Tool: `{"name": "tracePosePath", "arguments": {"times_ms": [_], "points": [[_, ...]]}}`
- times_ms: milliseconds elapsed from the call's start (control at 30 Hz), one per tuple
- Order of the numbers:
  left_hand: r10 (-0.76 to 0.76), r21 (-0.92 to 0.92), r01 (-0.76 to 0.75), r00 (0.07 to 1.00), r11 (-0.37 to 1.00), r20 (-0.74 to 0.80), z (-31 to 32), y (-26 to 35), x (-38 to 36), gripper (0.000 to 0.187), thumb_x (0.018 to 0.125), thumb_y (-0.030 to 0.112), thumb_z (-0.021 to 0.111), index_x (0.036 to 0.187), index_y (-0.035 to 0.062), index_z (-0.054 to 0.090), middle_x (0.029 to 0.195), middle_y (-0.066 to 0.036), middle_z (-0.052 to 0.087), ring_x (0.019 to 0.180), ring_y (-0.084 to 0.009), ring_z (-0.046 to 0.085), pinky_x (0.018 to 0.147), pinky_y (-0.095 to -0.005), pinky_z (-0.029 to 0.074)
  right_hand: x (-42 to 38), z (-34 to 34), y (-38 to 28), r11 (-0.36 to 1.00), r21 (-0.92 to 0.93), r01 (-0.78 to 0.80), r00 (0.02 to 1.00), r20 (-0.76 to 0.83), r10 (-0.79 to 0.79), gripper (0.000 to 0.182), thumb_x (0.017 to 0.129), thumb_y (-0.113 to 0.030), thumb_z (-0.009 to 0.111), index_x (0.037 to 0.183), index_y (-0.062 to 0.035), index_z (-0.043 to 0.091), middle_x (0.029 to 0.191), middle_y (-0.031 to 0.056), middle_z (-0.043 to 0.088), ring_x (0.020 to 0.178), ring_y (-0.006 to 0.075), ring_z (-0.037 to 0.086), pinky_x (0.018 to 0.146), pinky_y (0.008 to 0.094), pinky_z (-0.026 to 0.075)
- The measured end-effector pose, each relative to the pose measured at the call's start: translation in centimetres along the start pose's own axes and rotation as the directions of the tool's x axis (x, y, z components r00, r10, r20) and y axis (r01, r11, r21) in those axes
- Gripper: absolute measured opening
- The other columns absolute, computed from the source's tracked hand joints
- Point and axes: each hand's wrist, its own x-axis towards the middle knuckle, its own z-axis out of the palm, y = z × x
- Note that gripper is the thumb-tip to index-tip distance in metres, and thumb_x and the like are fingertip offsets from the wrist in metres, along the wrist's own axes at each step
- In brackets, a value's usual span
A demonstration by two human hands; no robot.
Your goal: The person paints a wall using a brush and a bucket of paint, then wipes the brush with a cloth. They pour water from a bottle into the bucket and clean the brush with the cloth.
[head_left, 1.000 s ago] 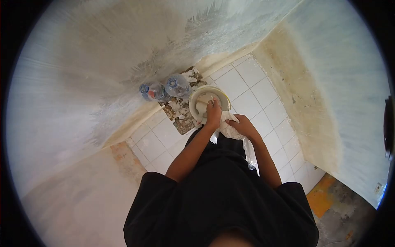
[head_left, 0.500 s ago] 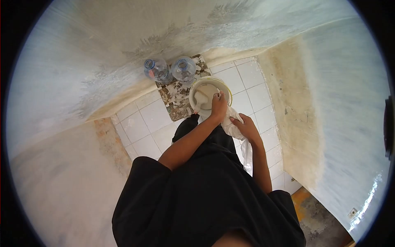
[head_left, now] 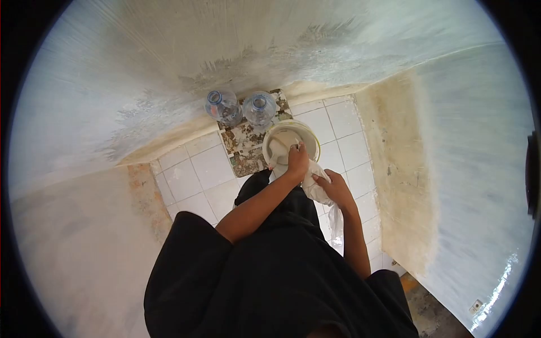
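Note:
A pale round bucket (head_left: pixel 267 139) stands in front of me with a beige substance (head_left: pixel 282 147) inside. Over its near right side, my left hand (head_left: pixel 298 161) is closed, fingers pinched at the upper edge of a whitish plastic bag (head_left: pixel 316 190). Lower and to the right, my right hand (head_left: pixel 336 188) grips the side of the same bag, thumb on top. The bag sags between both hands, and its loose end hangs down beside my right forearm. My left hand covers part of the bucket's opening.
Two clear plastic bottles (head_left: pixel 260 109) (head_left: pixel 223 108) stand on a stained, patchy slab (head_left: pixel 244 138) against the far wall. White tiles (head_left: pixel 208 169) cover the floor. Walls close in on the left, the far side and the right (head_left: pixel 406 158).
The view has shifted, so the bucket and bottles appear slightly lower. Both hands keep their hold on the bag, with only slight movement.

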Motion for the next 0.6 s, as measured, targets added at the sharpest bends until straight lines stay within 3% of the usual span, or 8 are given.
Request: {"name": "tracePosePath", "arguments": {"times_ms": [167,467,600], "points": [[-0.054,0.005,0.054,0.998,0.999,0.019,-0.5,1.9,-1.5,0.043,0.099,0.034,0.045,0.108,-0.0075,0.053,0.08,-0.011,0.058,0.07,-0.0183,0.055,0.063,-0.0332,0.045,0.1,0.4,1.0,0.999,-0.036,-0.012,1.0,0.011,0.013,0.035,0.089,-0.031,0.067,0.098,0.0027,0.066,0.081,0.0069,0.067,0.07,0.012,0.061,0.066,0.0282,0.048],[-0.074,0.062,0.071,0.996,0.995,0.046,-0.3,2.2,-1.3,0.041,0.099,0.032,0.045,0.106,-0.0069,0.053,0.081,-0.01,0.056,0.071,-0.0169,0.053,0.065,-0.0329,0.044,0.6,0.4,1.3,1.0,-0.007,-0.022,0.999,-0.03,0.022,0.036,0.089,-0.033,0.066,0.098,0.002,0.067,0.081,0.008,0.068,0.072,0.0129,0.062,0.067,0.0293,0.049],[-0.026,0.07,0.023,0.999,0.997,0.038,0.2,1.0,-0.4,0.042,0.099,0.031,0.045,0.108,-0.0091,0.052,0.087,-0.015,0.059,0.077,-0.0221,0.056,0.07,-0.0359,0.046,0.6,-0.1,0.5,0.998,-0.062,-0.027,0.999,-0.041,0.025,0.036,0.088,-0.032,0.067,0.097,0.0026,0.067,0.081,0.0093,0.068,0.073,0.0142,0.063,0.067,0.03,0.049]]}}
